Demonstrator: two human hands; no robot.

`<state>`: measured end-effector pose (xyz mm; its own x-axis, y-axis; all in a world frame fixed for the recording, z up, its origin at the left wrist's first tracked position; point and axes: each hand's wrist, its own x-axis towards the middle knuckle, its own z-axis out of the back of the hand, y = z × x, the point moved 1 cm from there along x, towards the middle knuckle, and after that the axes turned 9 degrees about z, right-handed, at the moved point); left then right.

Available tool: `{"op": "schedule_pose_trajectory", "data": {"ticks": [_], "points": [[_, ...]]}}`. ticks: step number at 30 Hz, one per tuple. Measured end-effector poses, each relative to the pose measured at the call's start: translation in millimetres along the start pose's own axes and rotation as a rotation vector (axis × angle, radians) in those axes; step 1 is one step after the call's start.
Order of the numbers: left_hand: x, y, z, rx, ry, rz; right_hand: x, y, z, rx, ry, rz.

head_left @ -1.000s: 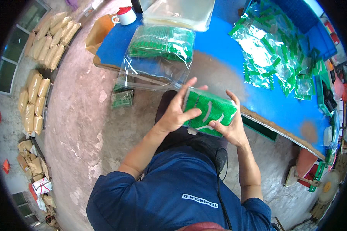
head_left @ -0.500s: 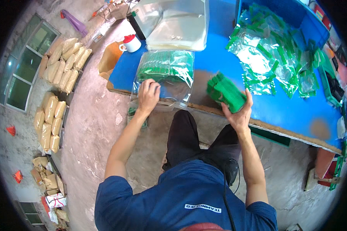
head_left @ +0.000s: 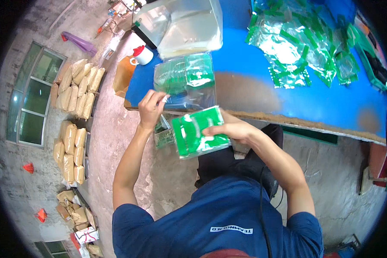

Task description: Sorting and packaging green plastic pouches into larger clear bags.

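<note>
Counted one left hand [head_left: 150, 111], one right hand [head_left: 232, 128]; then one green packet [head_left: 191, 144] in the right, one filled clear bag [head_left: 200, 71] at the left! Farther past the left, spotted one red-lidded mug [head_left: 144, 56]; well left of that hand, two orange-red pieces [head_left: 28, 167].

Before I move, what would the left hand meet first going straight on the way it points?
Probably the clear bag holding green packs: its near part lies just beyond the left hand. Depth is unclear, so they may already touch.
</note>
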<state>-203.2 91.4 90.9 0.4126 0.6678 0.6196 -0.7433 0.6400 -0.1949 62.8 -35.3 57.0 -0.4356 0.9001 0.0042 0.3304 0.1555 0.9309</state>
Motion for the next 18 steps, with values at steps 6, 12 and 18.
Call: {"op": "schedule_pose_trajectory", "data": {"ticks": [6, 12, 18], "points": [[32.6, -70.2, -10.3, -0.238, -0.009, 0.059, 48.7, -22.8, 10.4, 0.391, -0.629, 0.263], [48.7, -107.9, -15.2, -0.267, 0.021, 0.059, 52.8, -32.2, -4.2, 0.298, -0.878, 0.454], [50.7, -175.3, -57.6, -0.296, -0.047, 0.002, 96.1, -23.3, 83.8, 0.737, -0.435, 0.256]]}}
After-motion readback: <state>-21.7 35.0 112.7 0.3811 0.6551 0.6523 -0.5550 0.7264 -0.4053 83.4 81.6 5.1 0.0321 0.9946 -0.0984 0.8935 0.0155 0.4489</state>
